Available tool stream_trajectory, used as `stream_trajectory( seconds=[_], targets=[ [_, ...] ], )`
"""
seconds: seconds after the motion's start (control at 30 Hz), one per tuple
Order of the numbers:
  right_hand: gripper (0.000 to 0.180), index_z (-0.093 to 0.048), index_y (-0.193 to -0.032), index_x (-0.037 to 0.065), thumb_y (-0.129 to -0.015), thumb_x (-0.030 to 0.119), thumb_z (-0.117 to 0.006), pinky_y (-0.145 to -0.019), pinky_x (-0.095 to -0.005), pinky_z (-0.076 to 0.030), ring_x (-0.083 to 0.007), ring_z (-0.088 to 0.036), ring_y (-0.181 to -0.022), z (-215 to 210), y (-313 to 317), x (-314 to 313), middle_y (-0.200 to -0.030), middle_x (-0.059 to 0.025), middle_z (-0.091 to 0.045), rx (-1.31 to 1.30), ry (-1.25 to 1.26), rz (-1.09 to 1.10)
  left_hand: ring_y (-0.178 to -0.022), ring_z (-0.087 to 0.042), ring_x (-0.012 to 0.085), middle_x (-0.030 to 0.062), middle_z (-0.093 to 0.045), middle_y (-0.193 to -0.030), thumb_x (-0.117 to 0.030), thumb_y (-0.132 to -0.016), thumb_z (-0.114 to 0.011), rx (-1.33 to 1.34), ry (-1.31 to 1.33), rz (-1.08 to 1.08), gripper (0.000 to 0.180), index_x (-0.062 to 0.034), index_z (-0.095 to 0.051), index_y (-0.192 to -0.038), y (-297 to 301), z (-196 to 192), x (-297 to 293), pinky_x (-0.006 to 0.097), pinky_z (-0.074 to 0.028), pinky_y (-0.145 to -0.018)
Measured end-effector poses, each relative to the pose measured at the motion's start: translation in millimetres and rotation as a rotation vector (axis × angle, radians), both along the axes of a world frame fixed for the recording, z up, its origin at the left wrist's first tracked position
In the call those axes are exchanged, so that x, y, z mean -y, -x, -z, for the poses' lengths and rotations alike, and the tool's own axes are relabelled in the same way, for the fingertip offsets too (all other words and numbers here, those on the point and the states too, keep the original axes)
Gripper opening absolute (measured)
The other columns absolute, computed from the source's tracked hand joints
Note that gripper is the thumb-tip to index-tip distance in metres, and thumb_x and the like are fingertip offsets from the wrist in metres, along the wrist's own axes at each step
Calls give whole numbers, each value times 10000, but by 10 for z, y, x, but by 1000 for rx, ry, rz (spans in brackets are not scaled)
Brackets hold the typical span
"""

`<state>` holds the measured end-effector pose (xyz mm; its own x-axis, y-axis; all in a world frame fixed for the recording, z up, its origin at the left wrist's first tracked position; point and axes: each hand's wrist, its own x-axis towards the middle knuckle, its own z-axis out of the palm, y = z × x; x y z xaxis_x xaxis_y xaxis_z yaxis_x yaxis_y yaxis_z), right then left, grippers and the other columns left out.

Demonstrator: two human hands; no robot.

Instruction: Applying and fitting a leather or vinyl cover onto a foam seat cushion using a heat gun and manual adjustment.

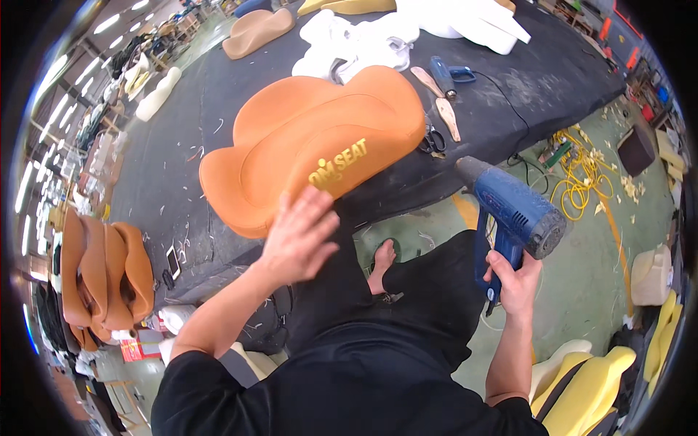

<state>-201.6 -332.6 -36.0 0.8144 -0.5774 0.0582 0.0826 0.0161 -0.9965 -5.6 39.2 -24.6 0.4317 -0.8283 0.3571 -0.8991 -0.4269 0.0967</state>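
An orange upholstered seat cushion [305,145] with yellow lettering lies on the dark worktable [189,167]. My left hand [299,236] hovers with fingers spread at the cushion's near edge, its fingertips touching or just over the cover. My right hand [515,280] grips the handle of a blue heat gun [512,211], held off the table to the right, its nozzle pointing up and left toward the cushion.
Scissors [434,139], wooden tools [447,116] and another blue tool [443,76] lie right of the cushion. White foam pieces [363,40] sit at the back. Finished orange cushions [102,276] stack at left. Yellow cable [582,171] lies on the floor; yellow foam seats [589,385] at lower right.
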Motion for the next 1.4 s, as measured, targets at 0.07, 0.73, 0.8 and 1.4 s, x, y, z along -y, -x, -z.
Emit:
stream_trajectory(
  seconds=[0.07,0.73,0.8,1.4],
  targets=[
    [463,-560,-1266,-91,-882,50,-778,-549,-300,-543,-181,-647,-623,-44,-20,-34,-897,-132,-679,-11,-88,-84,-1583,-285,447,214,-397,-1665,-232,-859,-826,138,70,-302,709,-90,-559,-1500,-28,-21,-181,660,-159,-1259],
    [391,-645,-1170,-40,-813,-4,-799,-695,-299,-546,-172,-670,-753,-530,-94,-435,-945,-101,-698,-220,87,-541,-1481,-394,404,191,-348,-1654,-769,-976,-520,-1592,1919,-616,999,-36,-313,-1621,5,1029,-666,580,-381,-1176],
    [485,-593,-1248,-71,-812,10,-788,-684,-309,-562,-201,-677,-735,-481,-53,-407,-966,-140,-694,-193,116,-582,-1500,-387,359,164,-361,-1665,-773,-1007,-423,-1937,2192,-216,941,-64,-335,-1620,-76,1031,-663,581,-309,-1227],
    [158,-624,-1103,-29,-952,-43,-665,-748,-280,-532,-112,-635,-787,-895,-1178,-410,-968,-46,-665,246,554,262,-1193,-563,199,115,-452,-1409,77,-931,-619,-1409,1842,368,996,-216,52,-1605,-504,-233,1480,348,-524,-878]
  ],
)
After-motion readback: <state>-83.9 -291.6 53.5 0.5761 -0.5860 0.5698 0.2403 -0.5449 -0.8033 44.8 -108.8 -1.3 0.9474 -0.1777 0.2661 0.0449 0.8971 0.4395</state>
